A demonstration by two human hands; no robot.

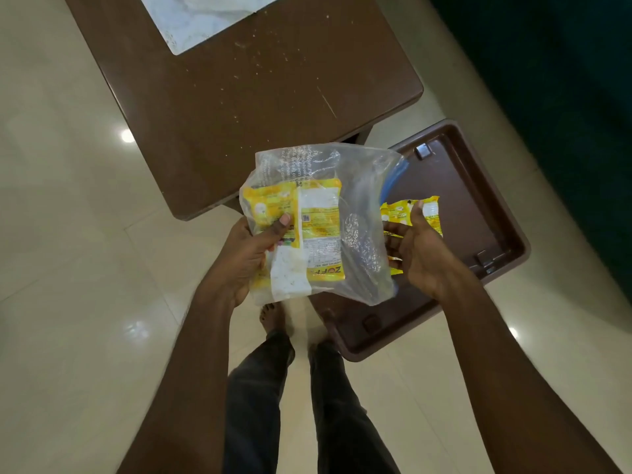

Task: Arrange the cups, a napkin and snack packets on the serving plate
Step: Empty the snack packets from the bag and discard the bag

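Both grips loaded above the tray: bag in my left, one packet out in my right.

My left grip (246,254) clamps the clear plastic bag (355,186) from one side, thumb pressed on the bagged snack packets (318,217); my right grip (420,254) is curled round a single loose packet (429,210), held just beside the bag and above the brown tray (485,213), which sits low beside the desk (239,97); I take that tray for the serving plate. The risks, as I judge them: the bag is slick and held at one edge only, so it could slip or spill its contents onto the floor (68,234); the loose packet is pinched lightly and could miss the tray's rim if let go from this height; no cups or napkin in view.
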